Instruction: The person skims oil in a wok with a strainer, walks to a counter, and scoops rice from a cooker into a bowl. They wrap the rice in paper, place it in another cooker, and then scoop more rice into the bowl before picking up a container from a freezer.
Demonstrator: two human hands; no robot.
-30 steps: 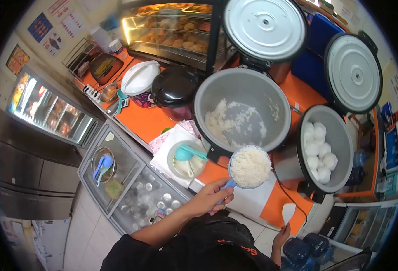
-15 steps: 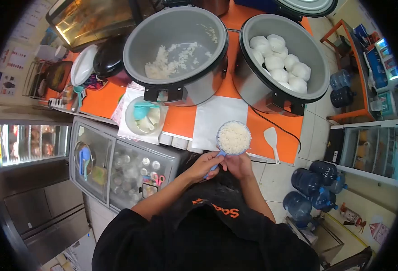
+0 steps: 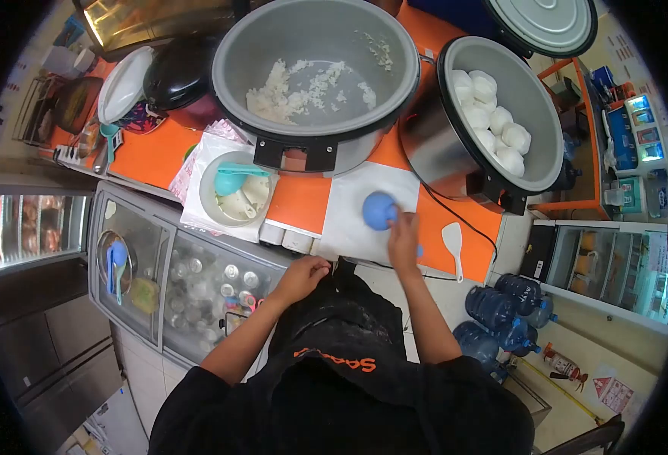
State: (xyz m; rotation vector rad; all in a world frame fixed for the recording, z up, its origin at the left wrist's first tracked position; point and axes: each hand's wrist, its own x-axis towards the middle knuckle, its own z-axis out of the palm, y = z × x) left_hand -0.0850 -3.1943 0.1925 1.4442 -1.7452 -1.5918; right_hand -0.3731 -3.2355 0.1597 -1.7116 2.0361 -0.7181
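Observation:
My right hand [image 3: 403,241] is closed around the handle of a blue scoop [image 3: 379,211]. The scoop is turned upside down over a white paper sheet [image 3: 353,186] on the orange table; any rice beneath it is hidden. My left hand [image 3: 302,279] hovers just off the front table edge, fingers curled together with nothing visible in them. A white rice paddle [image 3: 453,246] lies right of the paper. Left of the sheet stands a tub [image 3: 211,201] with a turquoise scoop [image 3: 231,179] inside.
A large cooker pot [image 3: 315,136] with leftover rice [image 3: 277,102] stands behind the paper. To its right, another cooker [image 3: 444,125] holds several white wrapped bundles [image 3: 493,121]. A black cable [image 3: 466,220] crosses the table. A chest cooler [image 3: 159,311] is at left; water jugs [image 3: 489,307] are at right.
The scoop, rice facing up before, has been flipped over onto the paper by my right hand. My left hand has let go of the handle and moved left.

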